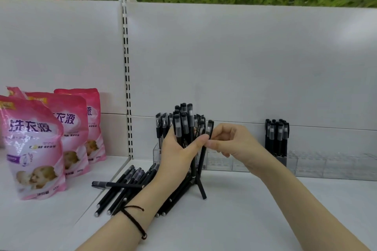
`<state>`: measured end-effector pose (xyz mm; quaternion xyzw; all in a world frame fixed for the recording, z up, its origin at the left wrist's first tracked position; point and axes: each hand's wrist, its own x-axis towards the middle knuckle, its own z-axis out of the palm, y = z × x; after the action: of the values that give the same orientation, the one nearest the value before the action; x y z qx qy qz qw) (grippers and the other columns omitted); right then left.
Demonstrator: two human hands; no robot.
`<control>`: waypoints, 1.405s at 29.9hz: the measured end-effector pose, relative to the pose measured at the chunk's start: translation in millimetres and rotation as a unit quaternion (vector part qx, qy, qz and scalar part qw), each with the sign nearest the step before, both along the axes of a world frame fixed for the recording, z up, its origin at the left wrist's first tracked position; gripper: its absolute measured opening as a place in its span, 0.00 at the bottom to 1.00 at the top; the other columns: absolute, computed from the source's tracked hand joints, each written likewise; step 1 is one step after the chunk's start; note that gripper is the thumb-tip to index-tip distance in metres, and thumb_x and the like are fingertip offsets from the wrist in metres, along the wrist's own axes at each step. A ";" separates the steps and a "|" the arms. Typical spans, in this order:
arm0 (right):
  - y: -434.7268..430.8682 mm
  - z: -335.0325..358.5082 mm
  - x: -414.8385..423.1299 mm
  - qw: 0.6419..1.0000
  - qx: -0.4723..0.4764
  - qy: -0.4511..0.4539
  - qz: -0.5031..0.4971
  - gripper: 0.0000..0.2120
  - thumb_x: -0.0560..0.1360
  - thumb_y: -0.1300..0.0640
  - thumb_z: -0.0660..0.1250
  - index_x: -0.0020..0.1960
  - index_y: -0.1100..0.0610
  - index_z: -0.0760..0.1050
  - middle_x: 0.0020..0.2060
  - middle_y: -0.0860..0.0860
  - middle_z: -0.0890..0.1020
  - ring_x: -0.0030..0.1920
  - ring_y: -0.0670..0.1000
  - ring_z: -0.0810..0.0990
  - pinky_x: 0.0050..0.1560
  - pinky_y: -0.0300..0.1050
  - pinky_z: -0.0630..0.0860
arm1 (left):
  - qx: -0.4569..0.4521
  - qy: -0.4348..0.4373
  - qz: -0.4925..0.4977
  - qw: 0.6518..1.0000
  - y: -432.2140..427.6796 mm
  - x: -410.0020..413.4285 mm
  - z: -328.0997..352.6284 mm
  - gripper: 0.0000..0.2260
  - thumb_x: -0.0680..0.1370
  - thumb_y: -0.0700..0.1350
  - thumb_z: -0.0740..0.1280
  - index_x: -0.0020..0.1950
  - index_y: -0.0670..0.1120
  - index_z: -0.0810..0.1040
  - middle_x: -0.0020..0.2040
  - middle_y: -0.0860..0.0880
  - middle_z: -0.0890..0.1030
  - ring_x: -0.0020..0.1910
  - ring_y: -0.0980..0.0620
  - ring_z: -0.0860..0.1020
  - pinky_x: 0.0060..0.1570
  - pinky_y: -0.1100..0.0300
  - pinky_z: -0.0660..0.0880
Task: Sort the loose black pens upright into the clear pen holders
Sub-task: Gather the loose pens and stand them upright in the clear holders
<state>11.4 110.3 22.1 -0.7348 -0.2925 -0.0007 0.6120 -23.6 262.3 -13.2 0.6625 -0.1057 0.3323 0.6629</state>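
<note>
Our left grip [179,155] curls round a pen bundle [184,122], thumb across front; our right grip [232,142] pinches one pen [209,127] beside it; both forearms reach forward.

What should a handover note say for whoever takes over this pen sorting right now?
Left hand: grips a bundle of pens upright, lower ends down on the shelf.
Right hand: pinches one pen at the bundle's edge.
Done: a left group and a right group stand upright in the clear holders.
Left: the held bundle, plus the loose pile lying on the shelf by the left wrist. The compartments between the two groups look unfilled.
</note>
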 end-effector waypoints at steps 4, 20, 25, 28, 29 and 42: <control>-14.9 6.7 3.0 0.999 0.018 0.004 -0.037 0.08 0.69 0.62 0.76 0.42 0.59 0.76 0.32 0.53 0.79 0.30 0.47 0.71 0.31 0.40 0.66 | 0.010 0.003 -0.016 1.000 2.0 -2.7 6.7 0.20 0.67 0.57 0.76 0.53 0.50 0.76 0.40 0.55 0.82 0.42 0.54 0.79 0.50 0.52 0.78; -9.8 -8.4 5.6 0.998 -0.040 0.029 -0.027 0.05 0.70 0.63 0.75 0.40 0.62 0.80 0.28 0.51 0.80 0.29 0.45 0.75 0.28 0.38 0.67 | 0.022 0.116 -0.110 0.987 0.7 -2.3 -14.9 0.11 0.77 0.44 0.69 0.58 0.44 0.76 0.44 0.51 0.85 0.41 0.53 0.85 0.36 0.65 0.78; -4.8 -16.6 8.8 0.998 -0.026 0.023 -0.050 0.03 0.71 0.61 0.74 0.40 0.60 0.82 0.31 0.48 0.82 0.29 0.44 0.73 0.27 0.37 0.66 | 0.035 0.146 -0.120 0.981 2.4 0.1 -16.9 0.13 0.77 0.47 0.69 0.59 0.44 0.75 0.41 0.50 0.84 0.36 0.52 0.84 0.36 0.58 0.79; -3.6 -18.9 10.8 0.998 -0.034 0.021 -0.058 0.04 0.71 0.60 0.74 0.38 0.58 0.81 0.28 0.46 0.79 0.28 0.43 0.70 0.27 0.36 0.63 | 0.037 0.150 -0.139 0.978 3.3 1.8 -19.4 0.11 0.76 0.44 0.70 0.55 0.42 0.76 0.35 0.51 0.83 0.33 0.55 0.80 0.34 0.63 0.76; -3.8 -18.9 11.2 0.998 -0.039 0.022 -0.054 0.04 0.71 0.59 0.74 0.39 0.58 0.81 0.27 0.46 0.78 0.28 0.43 0.70 0.27 0.36 0.63 | 0.035 0.150 -0.147 0.977 3.6 2.1 -19.8 0.10 0.76 0.43 0.71 0.54 0.42 0.76 0.35 0.52 0.82 0.32 0.55 0.79 0.34 0.64 0.76; -24.6 -30.2 23.5 0.865 -0.452 -0.156 -0.154 0.08 0.75 0.47 0.67 0.51 0.48 0.79 0.47 0.44 0.81 0.46 0.46 0.78 0.49 0.44 0.77 | 0.088 0.167 -0.152 0.970 -3.2 1.0 -24.6 0.06 0.76 0.39 0.71 0.48 0.44 0.75 0.34 0.50 0.82 0.33 0.56 0.80 0.38 0.62 0.78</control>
<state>34.9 85.7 -8.1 -0.9569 -0.2359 -0.0772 0.1510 -22.6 259.1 -37.8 0.7405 -0.1216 0.1012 0.6532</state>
